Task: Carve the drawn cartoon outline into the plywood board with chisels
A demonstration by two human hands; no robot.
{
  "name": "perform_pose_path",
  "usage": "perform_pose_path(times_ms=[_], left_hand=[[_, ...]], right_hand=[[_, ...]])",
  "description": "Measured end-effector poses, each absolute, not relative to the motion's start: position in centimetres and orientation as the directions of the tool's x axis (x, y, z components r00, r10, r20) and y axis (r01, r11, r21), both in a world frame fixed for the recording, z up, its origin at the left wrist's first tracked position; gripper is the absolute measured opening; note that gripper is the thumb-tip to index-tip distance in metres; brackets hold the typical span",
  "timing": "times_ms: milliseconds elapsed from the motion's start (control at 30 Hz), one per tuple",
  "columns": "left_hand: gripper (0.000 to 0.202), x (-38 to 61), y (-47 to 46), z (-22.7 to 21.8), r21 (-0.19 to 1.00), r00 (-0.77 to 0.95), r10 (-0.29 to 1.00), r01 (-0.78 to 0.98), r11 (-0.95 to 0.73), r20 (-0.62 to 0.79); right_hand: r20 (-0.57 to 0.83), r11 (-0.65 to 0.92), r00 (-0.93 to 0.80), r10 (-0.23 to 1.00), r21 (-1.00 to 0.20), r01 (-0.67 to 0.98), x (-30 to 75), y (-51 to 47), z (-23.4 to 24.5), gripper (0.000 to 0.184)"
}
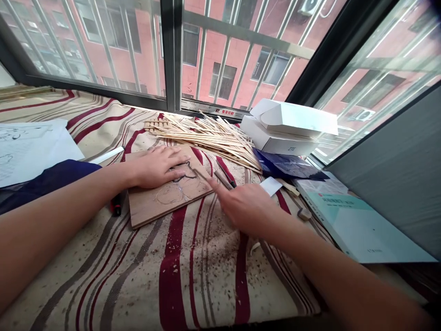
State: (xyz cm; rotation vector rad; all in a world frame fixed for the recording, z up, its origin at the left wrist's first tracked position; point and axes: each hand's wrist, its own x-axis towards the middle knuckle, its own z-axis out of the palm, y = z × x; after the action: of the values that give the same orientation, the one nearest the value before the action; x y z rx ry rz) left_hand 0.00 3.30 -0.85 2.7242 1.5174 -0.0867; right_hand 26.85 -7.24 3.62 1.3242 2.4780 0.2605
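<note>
A flat wooden board (151,209) with dark and faint pencil-like outlines lies tilted on the striped cloth. My left hand (160,166) rests flat on its upper left part, fingers spread, holding nothing. My right hand (237,200) is at the board's right edge, its index finger stretched along a thin tan stick-like tool (202,173) whose tip reaches the drawn lines. The rest of its grip is hidden under the hand. Just beyond that hand lies a grey tool (223,179) with a dark end.
Shavings are scattered over the striped cloth (138,280). A heap of thin wooden sticks (213,138) lies by the window, beside a white box (285,135). Rightward are a dark blue sheet (285,164) and a pale green book (361,220); leftward, drawn-on paper (31,147).
</note>
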Motion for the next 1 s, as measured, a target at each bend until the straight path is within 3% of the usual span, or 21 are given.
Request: perform_pose_path(times_ms=[200,467,600,867,1000], left_hand=[[0.071,-0.1,3.3,-1.0,-0.007,0.528,0.848,0.849,-0.529,-0.045],[0.075,0.0,3.0,-0.8,-0.009,0.532,0.845,0.846,-0.533,-0.061],[0.075,0.0,2.9,-0.7,-0.010,0.528,0.846,0.848,-0.530,-0.071],[0.073,0.1,2.8,-0.8,0.046,0.545,0.837,0.838,-0.543,-0.040],[0.073,0.3,2.4,-0.5,0.014,0.530,0.845,0.848,-0.531,-0.065]], right_hand=[[-0.015,0.341,-0.350,0.936,0.274,0.899,28.3,-5.0,2.2,0.058],[-0.076,0.381,-0.375,0.924,0.088,0.921,29.0,-4.8,2.5,0.062],[-0.013,0.350,-0.351,0.936,-0.015,0.936,29.5,-3.7,2.2,0.044],[0.012,0.391,-0.392,0.920,-0.107,0.914,28.6,-1.9,1.2,0.034],[0.011,0.362,-0.373,0.928,-0.272,0.892,28.8,-1.5,1.7,0.028]])
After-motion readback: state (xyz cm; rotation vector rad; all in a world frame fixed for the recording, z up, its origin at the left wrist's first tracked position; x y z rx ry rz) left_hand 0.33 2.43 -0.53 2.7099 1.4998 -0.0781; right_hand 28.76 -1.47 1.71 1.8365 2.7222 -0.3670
